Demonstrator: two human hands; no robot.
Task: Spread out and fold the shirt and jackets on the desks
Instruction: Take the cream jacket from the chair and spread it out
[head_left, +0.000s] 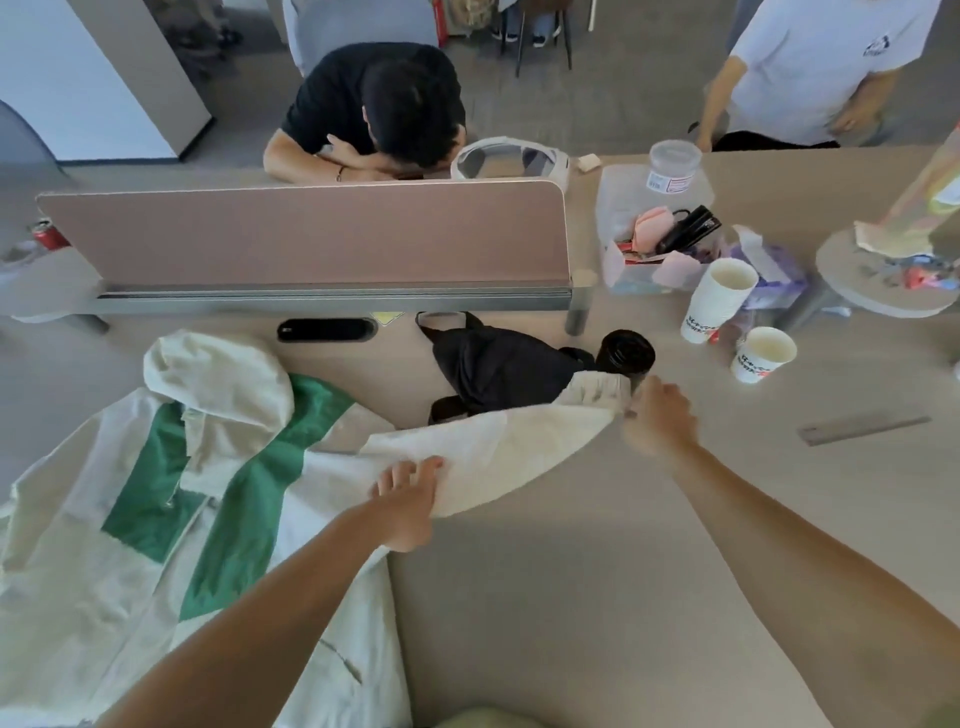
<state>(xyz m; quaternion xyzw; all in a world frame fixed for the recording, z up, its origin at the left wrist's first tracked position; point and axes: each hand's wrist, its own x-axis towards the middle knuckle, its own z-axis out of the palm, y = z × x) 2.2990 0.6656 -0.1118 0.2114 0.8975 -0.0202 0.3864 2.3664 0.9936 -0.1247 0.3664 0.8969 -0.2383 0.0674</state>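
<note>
Jacket (78, 571) lies open on counter (571, 597), its sleeve (519, 447) stretched right. Left hand (408, 506) grips sleeve mid-length. Right hand (657, 415), blurred, pinches cuff (597, 389). Black garment (498, 364) and bottle (626, 353) lie just behind sleeve.

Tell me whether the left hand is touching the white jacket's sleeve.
Touching. The head view shows the left hand gripping the sleeve, fingers over its edge.

A white hooded jacket (130, 597) with green panels lies spread front-up on the left of the table (623, 597), hood at the far side, one sleeve (519, 447) drawn out rightward across the near edge of a crumpled black garment (498, 364).
</note>
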